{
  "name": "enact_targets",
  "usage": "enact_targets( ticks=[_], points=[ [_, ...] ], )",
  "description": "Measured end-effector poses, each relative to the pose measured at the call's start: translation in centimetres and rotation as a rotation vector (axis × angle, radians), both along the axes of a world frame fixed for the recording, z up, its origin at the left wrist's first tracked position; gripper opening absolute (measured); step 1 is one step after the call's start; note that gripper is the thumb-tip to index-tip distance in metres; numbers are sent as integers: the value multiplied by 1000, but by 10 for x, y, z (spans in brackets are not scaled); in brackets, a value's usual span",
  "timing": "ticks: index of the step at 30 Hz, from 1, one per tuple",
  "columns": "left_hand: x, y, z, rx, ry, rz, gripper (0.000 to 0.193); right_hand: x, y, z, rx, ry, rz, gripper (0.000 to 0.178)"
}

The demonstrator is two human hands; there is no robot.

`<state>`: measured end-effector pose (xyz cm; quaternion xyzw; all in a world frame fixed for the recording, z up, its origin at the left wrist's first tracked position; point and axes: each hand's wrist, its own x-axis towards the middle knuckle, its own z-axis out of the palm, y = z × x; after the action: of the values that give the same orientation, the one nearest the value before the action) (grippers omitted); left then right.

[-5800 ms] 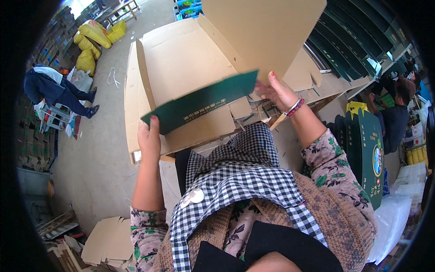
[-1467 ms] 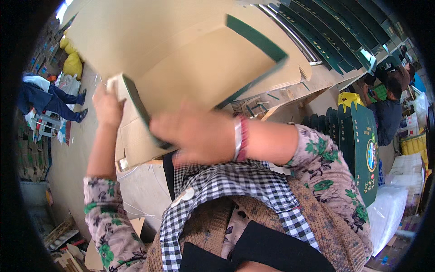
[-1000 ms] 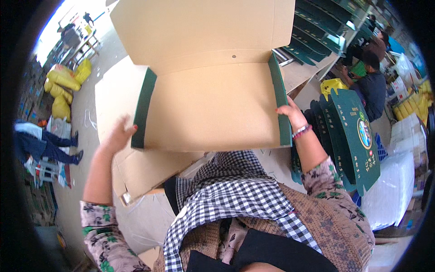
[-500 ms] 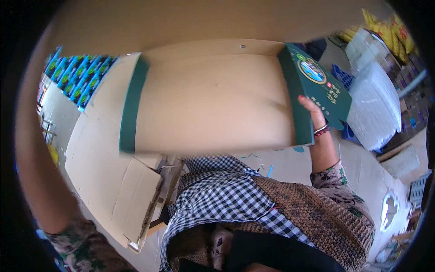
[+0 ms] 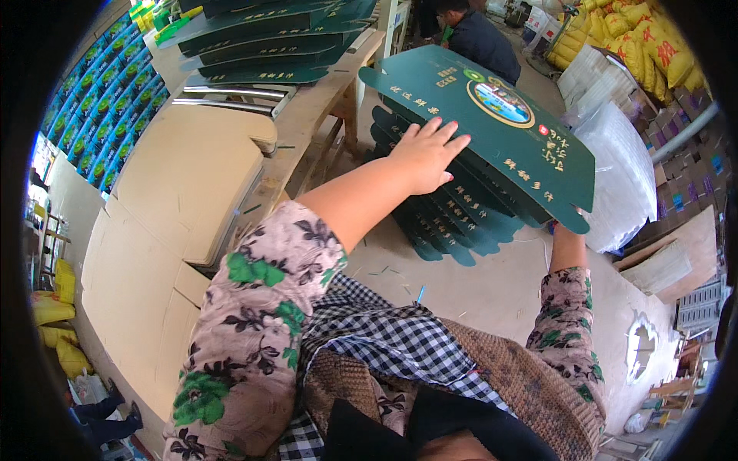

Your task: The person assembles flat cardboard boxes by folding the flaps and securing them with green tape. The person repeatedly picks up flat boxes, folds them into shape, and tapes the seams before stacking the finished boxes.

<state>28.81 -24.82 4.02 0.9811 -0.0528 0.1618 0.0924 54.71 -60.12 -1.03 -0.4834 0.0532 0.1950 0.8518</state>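
Observation:
A dark green cardboard gift box, printed with a coloured oval and gold lettering, lies at the top of a leaning stack of similar boxes right of centre. My left hand rests on its near edge, fingers spread and stretched forward. At the box's near right corner is my right hand, mostly under the cardboard, so its fingers are hidden. The box's upper face is tilted toward me, and its inside is out of sight.
Tan cardboard sheets lie at the left beside a wooden bench. More green boxes are piled at the back. A person crouches beyond the stack. White wrapped bundle and yellow sacks stand right.
The box, held up before me with its tan inside showing, has turned over and come down onto the stack at right. My left hand has crossed from the far left onto it.

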Motion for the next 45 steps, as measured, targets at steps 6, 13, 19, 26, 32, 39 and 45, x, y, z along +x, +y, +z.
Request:
enact_targets(
  ticks=[6, 13, 19, 26, 32, 39, 45],
  points=[
    [22, -10, -13, -42, 165, -34, 78, 92, -75, -92, -56, 28, -96, 37],
    [-69, 30, 2, -172, 48, -137, 69, 55, -126, -23, -274, -108, -294, 36],
    [-334, 115, -5, -386, -232, 573, 59, -135, 52, 114, -3, -1256, -135, 41],
    [-687, 81, -46, 14, 199, 2417, 81, -269, 477, 35, -584, -1577, 782, 76],
    [-789, 27, -76, -441, -2, 2331, 75, -312, 619, 37, -1080, -1374, 1111, 80],
    [-790, 19, -29, -840, -326, 2221, 43, -281, 644, 37, -1093, -1446, 955, 62],
    [-791, 11, -9, -1144, -619, 2036, 35, -294, 619, 135, -115, -797, 1024, 37]
  ],
)
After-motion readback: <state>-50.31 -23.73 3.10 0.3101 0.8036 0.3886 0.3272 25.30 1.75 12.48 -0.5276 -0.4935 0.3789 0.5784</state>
